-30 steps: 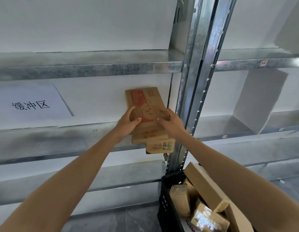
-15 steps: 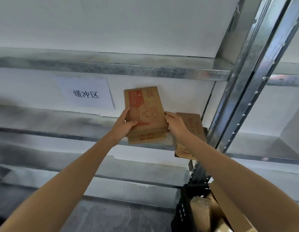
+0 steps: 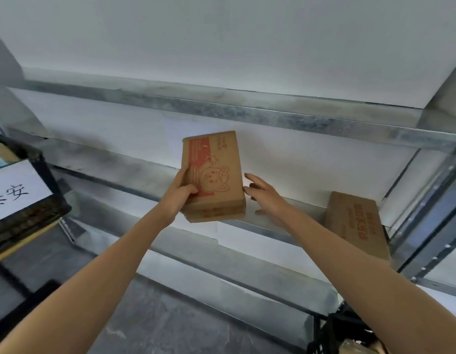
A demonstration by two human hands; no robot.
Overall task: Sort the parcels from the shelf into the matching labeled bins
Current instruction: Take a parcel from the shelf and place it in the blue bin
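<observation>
We note the left grip (image 3: pixel 182 195) curled round the parcel (image 3: pixel 216 172) at its left edge, long axis upright, in front of the shelf (image 3: pixel 114 162). The right grip (image 3: pixel 264 194) is spread and empty, just beside it. The labeled bin (image 3: pixel 35 213) lies well to the left, nearer the left arm.

— What can't be read?
— Your bin label (image 3: pixel 16 191) runs off the left edge. Print on the right parcel (image 3: pixel 355 221) is blurred.
— Anything covered?
— Your right forearm (image 3: pixel 349 267) hides its near corner; your left hand (image 3: pixel 178 198) covers a corner of the held parcel (image 3: pixel 216 172).
</observation>
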